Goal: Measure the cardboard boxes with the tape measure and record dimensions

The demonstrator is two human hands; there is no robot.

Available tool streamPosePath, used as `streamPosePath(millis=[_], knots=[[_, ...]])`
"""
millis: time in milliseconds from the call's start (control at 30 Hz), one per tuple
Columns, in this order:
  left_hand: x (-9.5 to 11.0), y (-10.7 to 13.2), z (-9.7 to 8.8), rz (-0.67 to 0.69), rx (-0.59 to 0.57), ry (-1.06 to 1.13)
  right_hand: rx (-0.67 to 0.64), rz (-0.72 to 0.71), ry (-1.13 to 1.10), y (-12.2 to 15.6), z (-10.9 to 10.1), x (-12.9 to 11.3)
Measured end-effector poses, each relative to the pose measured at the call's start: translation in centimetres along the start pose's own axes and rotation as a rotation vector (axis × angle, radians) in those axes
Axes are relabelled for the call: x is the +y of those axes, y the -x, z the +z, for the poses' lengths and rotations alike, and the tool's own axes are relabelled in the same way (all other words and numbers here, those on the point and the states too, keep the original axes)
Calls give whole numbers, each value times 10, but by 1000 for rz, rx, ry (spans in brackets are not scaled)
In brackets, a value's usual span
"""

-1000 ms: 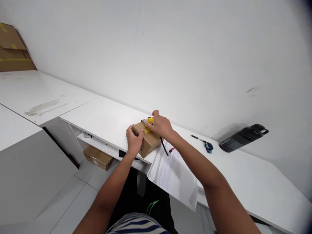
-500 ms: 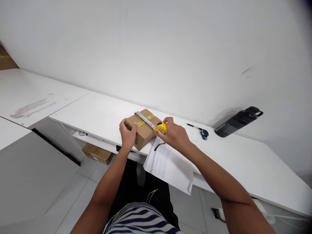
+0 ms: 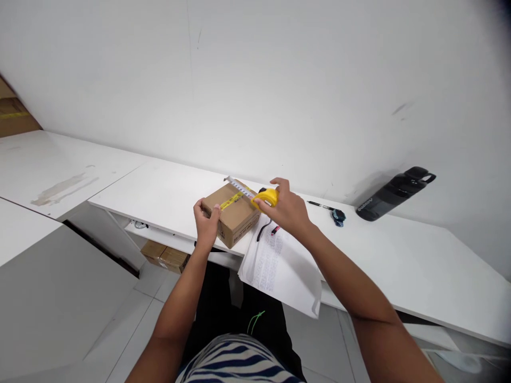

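A brown cardboard box (image 3: 239,215) with a strip of yellow tape sits on the white desk. My left hand (image 3: 207,223) grips its left corner, thumb on the top face and fingers around the side. In my right hand (image 3: 289,207) is a yellow tape measure (image 3: 266,199), held over the box's right side. Its white blade (image 3: 239,186) is pulled out and slants above the far part of the box, the hooked end near the back edge. Beneath my right wrist lie printed sheets (image 3: 279,266), with a dark strap and a red-tipped pen (image 3: 275,230) on them.
A black bottle (image 3: 393,194) stands by the wall at the right. Left of it lie a black pen (image 3: 320,205) and a small dark-blue bundled item (image 3: 338,216). Another carton (image 3: 165,256) is below the desk, and boxes (image 3: 16,114) stand far left.
The tape measure has lifted and its blade, earlier flat across the box top, now sits higher and farther back. My left hand keeps its hold on the box. The view has shifted slightly.
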State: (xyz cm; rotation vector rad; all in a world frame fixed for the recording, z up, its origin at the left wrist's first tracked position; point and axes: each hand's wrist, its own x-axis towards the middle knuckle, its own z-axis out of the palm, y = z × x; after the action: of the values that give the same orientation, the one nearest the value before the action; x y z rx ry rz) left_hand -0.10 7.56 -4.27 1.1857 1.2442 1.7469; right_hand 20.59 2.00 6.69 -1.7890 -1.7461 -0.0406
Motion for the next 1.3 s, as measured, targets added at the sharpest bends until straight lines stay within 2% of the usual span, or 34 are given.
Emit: streamPosePath(millis=[100,133,167,233,333,367,433,500,533,700,833,1000,1133,1300], knots=[[-19,3,-21,28,28,183,244,82,-271,-18,7,5],[-27,5,-29,30,29,241,289,108,-398,-22,12,7],[-35,6,-36,27,25,282,299,132,-530,-25,18,8],[-49,7,-48,13,-31,272,233,152,-745,-29,31,7],[-57,2,-56,67,-183,28,105,92,-845,-30,46,-4],[-55,-1,-56,101,-193,-71,64,69,-838,-29,49,-9],[-45,-8,-55,139,-100,-202,-16,63,-805,-27,52,-22],[-28,-11,-51,91,15,-198,-80,90,-763,-25,52,-34],[-19,-12,-47,50,25,-161,-100,105,-741,-25,51,-39],[16,-10,-13,-123,-121,48,-199,92,-654,-37,46,-56],[23,-21,3,-258,-210,234,-171,-163,-389,-55,41,-68],[28,-29,-2,-360,-469,299,-246,-438,-59,-69,44,-87],[35,-23,1,-389,-502,417,-271,-497,115,-78,45,-88],[37,-11,8,-320,-452,342,-342,-493,86,-86,40,-68]])
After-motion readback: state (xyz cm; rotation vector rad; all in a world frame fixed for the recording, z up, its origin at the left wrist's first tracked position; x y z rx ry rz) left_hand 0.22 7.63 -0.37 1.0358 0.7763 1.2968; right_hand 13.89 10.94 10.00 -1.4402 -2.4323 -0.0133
